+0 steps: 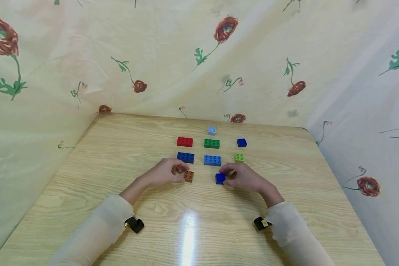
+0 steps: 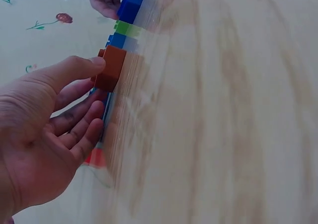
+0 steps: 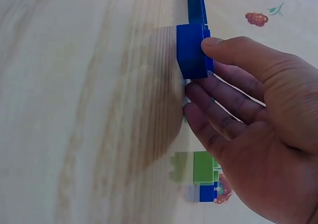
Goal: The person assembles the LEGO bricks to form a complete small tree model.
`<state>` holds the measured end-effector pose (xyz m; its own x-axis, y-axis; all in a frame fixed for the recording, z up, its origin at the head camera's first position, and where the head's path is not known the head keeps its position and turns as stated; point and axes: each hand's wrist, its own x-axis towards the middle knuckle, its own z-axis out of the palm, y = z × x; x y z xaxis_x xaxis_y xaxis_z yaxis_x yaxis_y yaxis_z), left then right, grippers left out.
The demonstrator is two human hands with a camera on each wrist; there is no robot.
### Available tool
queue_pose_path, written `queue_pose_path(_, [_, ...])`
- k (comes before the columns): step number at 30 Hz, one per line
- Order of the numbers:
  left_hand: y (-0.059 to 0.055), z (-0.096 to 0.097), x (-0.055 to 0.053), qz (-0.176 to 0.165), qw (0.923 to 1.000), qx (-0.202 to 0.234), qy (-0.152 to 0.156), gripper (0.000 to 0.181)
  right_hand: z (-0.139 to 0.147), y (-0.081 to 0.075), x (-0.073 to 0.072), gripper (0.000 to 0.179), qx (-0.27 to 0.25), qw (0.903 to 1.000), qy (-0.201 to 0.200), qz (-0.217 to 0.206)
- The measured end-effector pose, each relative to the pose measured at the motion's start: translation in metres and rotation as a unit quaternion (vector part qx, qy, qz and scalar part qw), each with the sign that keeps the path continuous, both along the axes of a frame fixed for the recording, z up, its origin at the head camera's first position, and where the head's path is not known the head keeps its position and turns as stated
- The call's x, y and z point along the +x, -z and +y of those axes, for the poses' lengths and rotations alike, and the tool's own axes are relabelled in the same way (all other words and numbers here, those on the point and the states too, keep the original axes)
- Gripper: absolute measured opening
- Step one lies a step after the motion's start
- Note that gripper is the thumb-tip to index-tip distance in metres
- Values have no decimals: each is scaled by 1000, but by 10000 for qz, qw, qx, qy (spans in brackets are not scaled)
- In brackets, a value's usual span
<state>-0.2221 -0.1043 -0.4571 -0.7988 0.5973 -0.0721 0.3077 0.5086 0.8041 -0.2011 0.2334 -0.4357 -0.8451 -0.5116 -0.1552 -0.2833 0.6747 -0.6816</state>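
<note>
In the head view my left hand (image 1: pixel 164 171) pinches a small orange-brown toy brick (image 1: pixel 188 176) by its left end, thumb at the near side and index finger at the far side. The left wrist view shows the thumb on that brick (image 2: pixel 112 69), the other fingers loosely bent below. My right hand (image 1: pixel 244 176) pinches a small dark blue toy brick (image 1: pixel 220 178) between thumb and index finger. Seen from the right wrist, the thumb lies at the studded side of this blue brick (image 3: pixel 192 52). Both bricks are at the tabletop, studs upward, a short gap apart.
Behind the hands are a long dark blue brick (image 1: pixel 185 157), a long light blue one (image 1: pixel 212 160) and a lime green one (image 1: pixel 239 157). Farther back come red (image 1: pixel 184 142), green (image 1: pixel 211 143), small dark blue (image 1: pixel 241 142) and pale blue (image 1: pixel 212 130) bricks. Flowered cloth (image 1: pixel 173 55) encloses the table.
</note>
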Motion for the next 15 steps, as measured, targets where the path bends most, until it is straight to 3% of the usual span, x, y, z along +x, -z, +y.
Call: queue_pose_path(15, [8, 1, -1, 33, 9998, 54, -169, 35, -1, 4, 3, 32, 13, 9992, 388, -89])
